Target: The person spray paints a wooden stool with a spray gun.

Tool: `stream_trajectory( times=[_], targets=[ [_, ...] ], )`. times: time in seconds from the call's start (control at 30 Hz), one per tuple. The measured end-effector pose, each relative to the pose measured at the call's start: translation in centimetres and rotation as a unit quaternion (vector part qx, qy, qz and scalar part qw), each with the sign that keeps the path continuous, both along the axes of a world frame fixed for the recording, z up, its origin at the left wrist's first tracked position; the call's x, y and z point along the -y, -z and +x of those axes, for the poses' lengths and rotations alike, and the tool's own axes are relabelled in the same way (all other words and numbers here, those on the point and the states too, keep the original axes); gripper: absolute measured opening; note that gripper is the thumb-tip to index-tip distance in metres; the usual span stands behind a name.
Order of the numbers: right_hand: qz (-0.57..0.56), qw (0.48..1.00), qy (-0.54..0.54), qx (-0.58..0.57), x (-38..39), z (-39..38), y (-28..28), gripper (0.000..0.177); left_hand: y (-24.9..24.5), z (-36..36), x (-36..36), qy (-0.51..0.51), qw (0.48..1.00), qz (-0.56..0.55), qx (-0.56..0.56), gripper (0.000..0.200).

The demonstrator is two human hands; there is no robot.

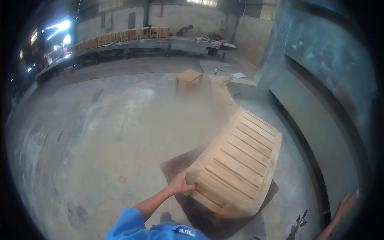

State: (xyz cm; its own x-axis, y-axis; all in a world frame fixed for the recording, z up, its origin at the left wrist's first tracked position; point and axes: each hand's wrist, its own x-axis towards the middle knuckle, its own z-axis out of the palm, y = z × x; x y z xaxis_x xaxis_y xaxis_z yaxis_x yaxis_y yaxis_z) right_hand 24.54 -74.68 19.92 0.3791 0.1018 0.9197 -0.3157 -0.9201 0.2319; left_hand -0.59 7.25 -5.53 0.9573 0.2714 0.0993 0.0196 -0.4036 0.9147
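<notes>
A pale slatted wooden piece of furniture (244,156), like a small table or bench, stands tilted over a dark brown board (172,164) on the floor. My left hand (181,184) is closed on its near left corner, the thumb by a gap in the side rail. Far to the right, my right hand (347,204) is raised beside the grey-green wall panel (320,132), fingers bent around a small whitish thing (357,193) that I cannot make out.
A small wooden stool (189,79) stands farther off on the concrete floor. A bottle (215,73) and thin wood strips (225,81) are near the low ledge. Behind, a long bench (140,45) carries a row of wooden frames (120,37); a person (185,30) bends there.
</notes>
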Motion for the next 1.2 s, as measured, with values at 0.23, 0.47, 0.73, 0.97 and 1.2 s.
stream_trajectory(
  times=[0.23, 0.47, 0.73, 0.97, 1.2],
  targets=[
    [0.305, 0.877, -0.291, -0.230, -19.0, 3.0, 4.1, 0.054, -1.1, 5.0, -3.0, 0.017, 0.998, -0.057, 0.031, 0.076],
    [0.594, 0.598, -0.286, -0.455, -38.7, 5.2, 7.9, 0.066, -9.5, 7.4, -7.5, 0.103, 0.980, -0.164, 0.036, 0.078],
    [0.703, 0.338, -0.560, -0.278, -49.2, 4.4, 14.1, 0.067, -19.2, 17.1, -4.0, -0.071, 0.960, 0.232, -0.139, 0.072],
    [0.719, 0.369, -0.565, -0.166, -46.0, 10.2, 17.5, 0.047, -18.4, 17.9, -2.5, -0.178, 0.944, 0.276, -0.035, 0.057],
    [0.699, 0.416, -0.553, -0.179, -52.2, 1.4, 13.0, 0.050, -19.5, 14.9, -2.8, -0.212, 0.945, 0.243, 0.047, 0.050]
  ],
)
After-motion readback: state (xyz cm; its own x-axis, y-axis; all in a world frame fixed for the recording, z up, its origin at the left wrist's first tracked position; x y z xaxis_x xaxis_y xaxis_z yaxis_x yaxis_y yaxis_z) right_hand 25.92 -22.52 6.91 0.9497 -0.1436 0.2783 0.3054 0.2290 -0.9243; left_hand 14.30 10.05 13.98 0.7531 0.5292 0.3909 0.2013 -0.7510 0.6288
